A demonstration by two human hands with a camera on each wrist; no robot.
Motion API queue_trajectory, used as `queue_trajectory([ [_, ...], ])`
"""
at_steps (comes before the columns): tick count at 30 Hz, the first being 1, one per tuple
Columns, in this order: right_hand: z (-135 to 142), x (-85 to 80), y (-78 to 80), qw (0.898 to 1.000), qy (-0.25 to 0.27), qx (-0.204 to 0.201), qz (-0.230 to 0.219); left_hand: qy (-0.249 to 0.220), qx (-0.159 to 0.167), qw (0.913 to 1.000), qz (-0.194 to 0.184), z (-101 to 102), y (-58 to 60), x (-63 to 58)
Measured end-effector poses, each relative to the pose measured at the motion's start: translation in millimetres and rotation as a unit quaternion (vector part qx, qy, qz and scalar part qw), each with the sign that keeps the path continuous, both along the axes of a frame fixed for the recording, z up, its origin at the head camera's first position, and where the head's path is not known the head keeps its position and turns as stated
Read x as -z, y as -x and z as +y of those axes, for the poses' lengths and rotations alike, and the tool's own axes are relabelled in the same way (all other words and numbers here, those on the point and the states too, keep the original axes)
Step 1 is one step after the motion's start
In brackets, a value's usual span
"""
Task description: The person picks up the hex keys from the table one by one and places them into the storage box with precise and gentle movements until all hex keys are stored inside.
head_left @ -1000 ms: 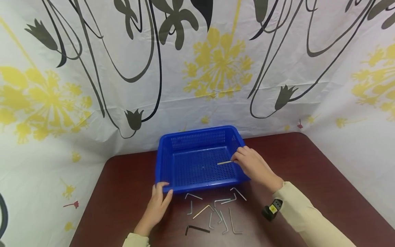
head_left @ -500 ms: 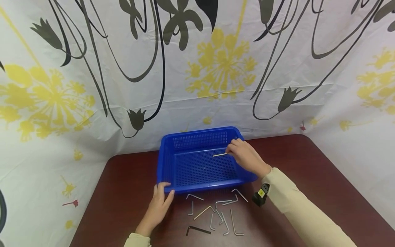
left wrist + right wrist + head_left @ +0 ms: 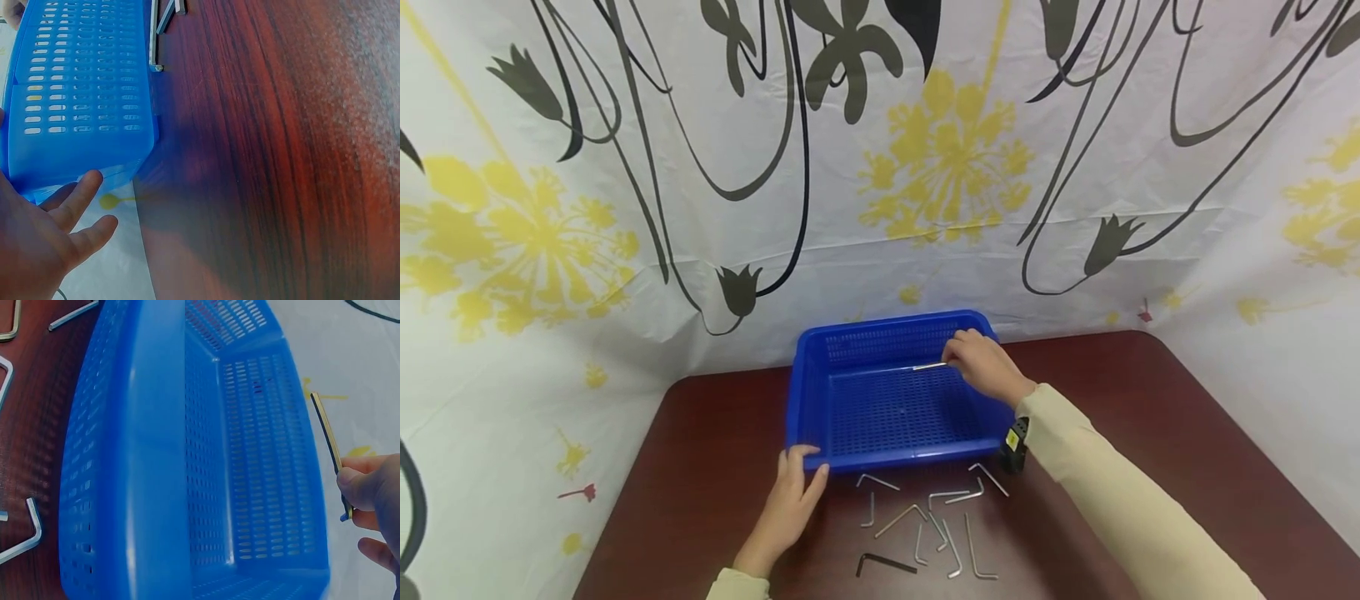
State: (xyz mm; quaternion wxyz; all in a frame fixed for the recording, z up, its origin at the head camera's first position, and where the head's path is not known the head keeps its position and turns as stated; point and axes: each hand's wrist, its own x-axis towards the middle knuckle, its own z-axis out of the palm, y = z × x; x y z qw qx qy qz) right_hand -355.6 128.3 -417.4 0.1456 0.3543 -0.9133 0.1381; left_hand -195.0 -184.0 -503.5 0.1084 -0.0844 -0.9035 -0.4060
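Observation:
My right hand [image 3: 985, 367] pinches a brass-coloured hex key [image 3: 929, 367] between thumb and fingers, over the far right part of a blue plastic basket [image 3: 895, 457]. In the right wrist view the hex key [image 3: 326, 431] shows its long arm pointing away from the fingers, with the short bent end near the fingertips. My left hand [image 3: 786, 500] holds the near left corner of the basket, fingers over the rim and thumb at the front. In the left wrist view two fingers of the left hand [image 3: 37, 250] stick out beside the basket's corner [image 3: 81, 153].
Several loose hex keys [image 3: 955, 546] lie on the dark red table [image 3: 715, 467] in front of the basket, mostly silver. One black hex key [image 3: 887, 563] is nearest to me. A white patterned cloth [image 3: 850, 208] hangs behind the table and along both sides.
The right hand has moved away from me and slightly left over the basket, carrying the hex key. The left hand stays at the corner, and the head view has shifted a little.

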Motion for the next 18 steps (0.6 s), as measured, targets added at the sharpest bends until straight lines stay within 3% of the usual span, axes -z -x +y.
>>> queue_trajectory([
  [10, -5, 12.5, 17.4, 0.998, 0.004, 0.028, -0.062, -0.007, -0.002, 1.0000, -0.003, 1, 1.6, 1.1],
  [18, -12, 25.2, 31.0, 0.987, 0.024, 0.062, -0.148, -0.010, -0.006, 0.9998, -0.013, 1, 0.5, -0.3],
])
